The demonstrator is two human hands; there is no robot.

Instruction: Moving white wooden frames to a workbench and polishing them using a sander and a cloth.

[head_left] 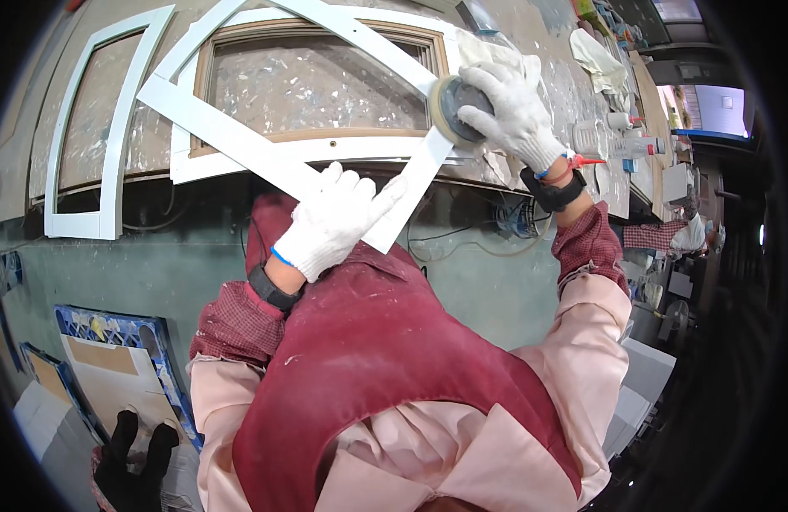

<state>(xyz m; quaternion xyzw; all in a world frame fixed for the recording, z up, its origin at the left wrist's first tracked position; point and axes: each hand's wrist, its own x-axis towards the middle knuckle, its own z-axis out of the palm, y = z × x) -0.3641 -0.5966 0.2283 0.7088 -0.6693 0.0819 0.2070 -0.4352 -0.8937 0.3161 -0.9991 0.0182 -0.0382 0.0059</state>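
Note:
A white rectangular frame (232, 128) lies askew on top of other framing, its near corner jutting past the bench edge. My left hand (330, 218), in a white knit glove, is closed around this near corner, thumb along the short rail. On the right, my gloved right hand (515, 111) grips a round sander (459, 111) with a dark grey body and a yellowish pad rim. The sander rests against the right-hand rail of the askew frame. Under that frame sits a second white frame (325, 149) with a brown inner edge.
Another white frame (110, 183) leans over the bench edge at left. Paint spots cover the workbench (317, 85). A clear bottle (634, 147) and pale cloth (597, 61) stand at right. Blue crates (112, 320) with boards are at lower left. Another person's gloved hand (689, 235) shows far right.

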